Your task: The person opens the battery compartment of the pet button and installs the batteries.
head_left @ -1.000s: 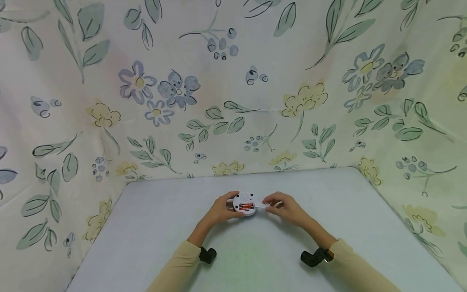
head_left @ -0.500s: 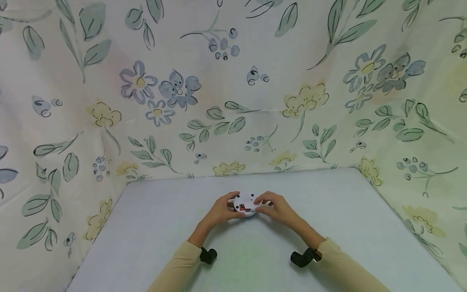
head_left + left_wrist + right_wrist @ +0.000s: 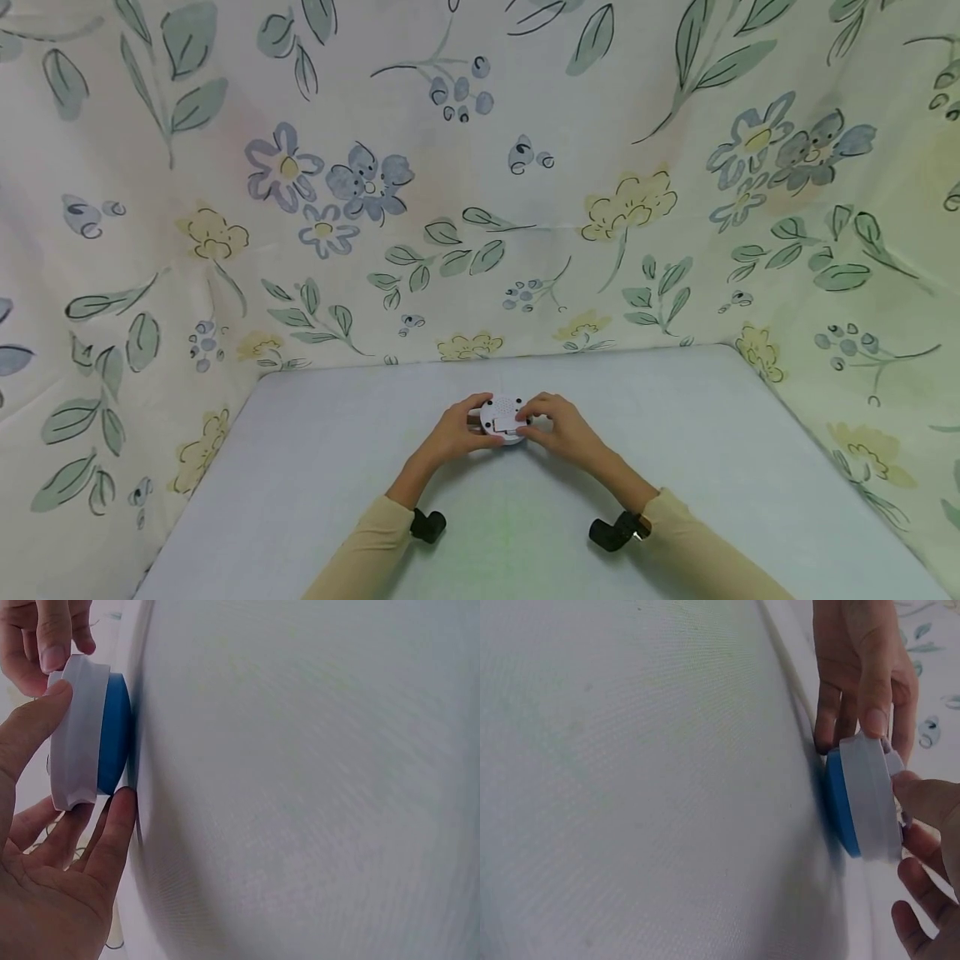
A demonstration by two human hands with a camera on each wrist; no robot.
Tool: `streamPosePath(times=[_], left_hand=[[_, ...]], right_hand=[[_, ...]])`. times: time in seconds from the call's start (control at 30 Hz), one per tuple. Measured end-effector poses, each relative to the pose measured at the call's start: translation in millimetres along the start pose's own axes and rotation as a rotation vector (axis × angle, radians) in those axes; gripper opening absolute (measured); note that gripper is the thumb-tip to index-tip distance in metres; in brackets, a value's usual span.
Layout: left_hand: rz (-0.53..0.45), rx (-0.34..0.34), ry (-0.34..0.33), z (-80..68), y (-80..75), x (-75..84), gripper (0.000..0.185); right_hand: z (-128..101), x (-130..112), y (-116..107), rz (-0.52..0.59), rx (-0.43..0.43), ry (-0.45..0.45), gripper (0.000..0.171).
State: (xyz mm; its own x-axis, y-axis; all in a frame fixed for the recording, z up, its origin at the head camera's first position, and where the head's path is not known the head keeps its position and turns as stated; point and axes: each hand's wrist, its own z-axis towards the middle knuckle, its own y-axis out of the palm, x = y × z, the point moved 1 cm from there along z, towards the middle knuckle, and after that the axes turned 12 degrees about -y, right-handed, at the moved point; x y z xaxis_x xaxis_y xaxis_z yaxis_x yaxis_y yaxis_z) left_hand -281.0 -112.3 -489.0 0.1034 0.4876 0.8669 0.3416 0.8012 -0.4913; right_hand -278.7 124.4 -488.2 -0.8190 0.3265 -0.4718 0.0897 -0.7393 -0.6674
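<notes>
Gadget: where both hands meet, I see a round white gadget (image 3: 503, 415) with a blue underside, resting on the grey table (image 3: 315, 467).
Left hand (image 3: 453, 433): my thumb and fingers curl around its rim.
Right hand (image 3: 557, 425): fingertips pinch its right edge.
Backdrop: flowered cloth (image 3: 480, 183).

The device (image 3: 503, 416) lies on the table (image 3: 315, 467), near its middle; left hand (image 3: 454, 432) at its left, right hand (image 3: 558, 427) at its right, both touching it.

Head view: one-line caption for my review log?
Both hands hold a round white device on the pale table.
</notes>
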Motion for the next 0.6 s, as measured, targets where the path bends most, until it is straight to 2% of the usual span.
streamPosePath(times=[0.3, 0.6], left_hand=[[0.001, -0.002, -0.004, -0.6, 0.2, 1.4, 0.075], [-0.002, -0.001, -0.001, 0.1, 0.8, 1.3, 0.074]], right_hand=[[-0.8, -2.3, -0.8, 0.006, -0.019, 0.022, 0.014], [1.9, -2.1, 1.5, 0.027, 0.013, 0.077, 0.017]])
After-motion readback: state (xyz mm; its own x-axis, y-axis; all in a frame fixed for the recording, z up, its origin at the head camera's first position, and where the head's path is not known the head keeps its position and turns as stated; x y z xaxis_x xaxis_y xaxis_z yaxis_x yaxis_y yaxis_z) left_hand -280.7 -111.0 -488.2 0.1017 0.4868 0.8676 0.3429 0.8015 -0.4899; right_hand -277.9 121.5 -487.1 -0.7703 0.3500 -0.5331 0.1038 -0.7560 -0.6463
